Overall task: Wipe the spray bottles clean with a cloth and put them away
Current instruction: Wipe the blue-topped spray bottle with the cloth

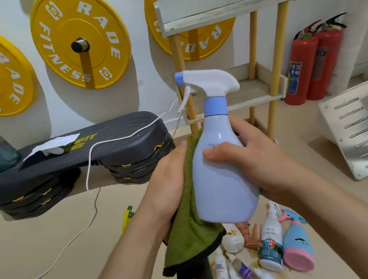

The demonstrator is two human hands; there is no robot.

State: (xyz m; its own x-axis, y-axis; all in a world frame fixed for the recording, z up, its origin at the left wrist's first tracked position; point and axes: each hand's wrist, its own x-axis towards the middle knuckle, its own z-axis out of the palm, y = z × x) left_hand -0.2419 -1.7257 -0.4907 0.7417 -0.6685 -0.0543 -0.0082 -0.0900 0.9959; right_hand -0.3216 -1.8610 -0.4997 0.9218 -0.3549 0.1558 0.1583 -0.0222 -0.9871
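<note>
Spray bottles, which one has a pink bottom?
The blue bottle lying rightmost on the floor. Only its base is pink; the held bottle is pale blue with a white top.

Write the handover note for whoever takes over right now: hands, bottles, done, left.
Left hand: holds the green cloth against the lilac spray bottle.
Right hand: grips that bottle, upright.
Other bottles: lying on the floor below.
Done: wiping of this bottle under way.
Left: finish it, wipe the floor bottles, put all away.
</note>
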